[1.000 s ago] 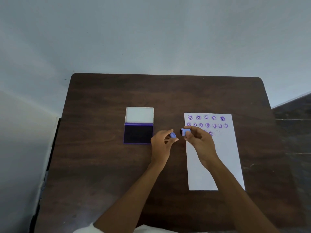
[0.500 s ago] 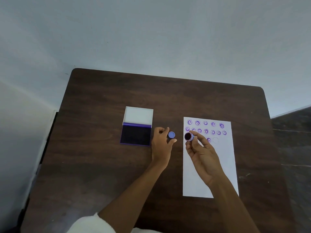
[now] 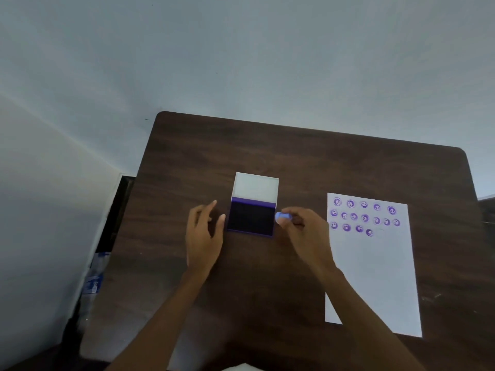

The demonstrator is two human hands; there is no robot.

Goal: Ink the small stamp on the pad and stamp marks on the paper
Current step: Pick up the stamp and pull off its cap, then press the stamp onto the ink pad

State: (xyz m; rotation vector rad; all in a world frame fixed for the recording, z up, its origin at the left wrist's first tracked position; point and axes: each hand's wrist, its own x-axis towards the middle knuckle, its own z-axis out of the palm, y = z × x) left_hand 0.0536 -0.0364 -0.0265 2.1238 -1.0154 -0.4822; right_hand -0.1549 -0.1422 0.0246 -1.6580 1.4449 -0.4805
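The ink pad point(image 3: 251, 219) lies open in the middle of the table, its dark purple face up and its white lid point(image 3: 255, 186) folded back behind it. My right hand point(image 3: 308, 232) pinches the small blue stamp point(image 3: 283, 216) just off the pad's right edge. My left hand point(image 3: 203, 231) is at the pad's left side with fingers apart, thumb close to the pad's edge; nothing shows in it. To the right lies the white paper point(image 3: 375, 269), which carries several purple round marks point(image 3: 364, 218) in three rows near its top.
The dark wooden table point(image 3: 294, 156) stands against a pale wall. A plastic bottle point(image 3: 93, 282) stands on the floor past the table's left edge. The lower part of the paper is blank.
Both hands moved left from the gap beside the paper to the ink pad. The right hand carried the stamp to the pad's right edge. The blue cap in the left hand is no longer visible.
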